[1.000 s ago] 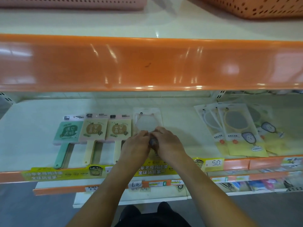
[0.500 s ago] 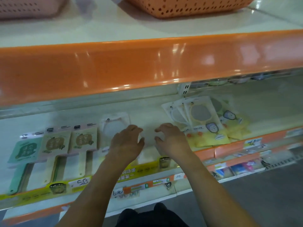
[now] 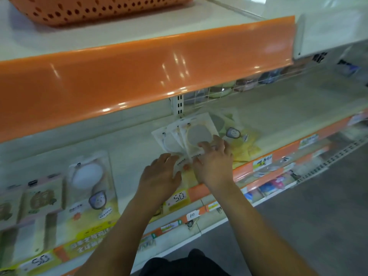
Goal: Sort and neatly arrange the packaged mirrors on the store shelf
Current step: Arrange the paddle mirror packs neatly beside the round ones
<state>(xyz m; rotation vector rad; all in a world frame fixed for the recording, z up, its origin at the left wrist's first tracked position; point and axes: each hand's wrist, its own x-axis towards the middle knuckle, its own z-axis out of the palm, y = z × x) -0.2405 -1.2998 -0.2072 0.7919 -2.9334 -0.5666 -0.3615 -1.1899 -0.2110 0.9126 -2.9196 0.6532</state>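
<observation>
While my left hand [image 3: 159,174] lies flat with fingers straight on the near edge of the fanned pile of packaged mirrors [image 3: 196,136], my right hand [image 3: 214,160] presses its spread fingers on the top pack, on the shelf [image 3: 278,118] under the orange lip [image 3: 139,76].

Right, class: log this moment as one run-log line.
both hands on fanned mirror packs | left hand flat | right hand fingers on top pack | shelf | sorting unfinished

orange basket [image 3: 95,8], yellow mirror packages [image 3: 242,150]
</observation>
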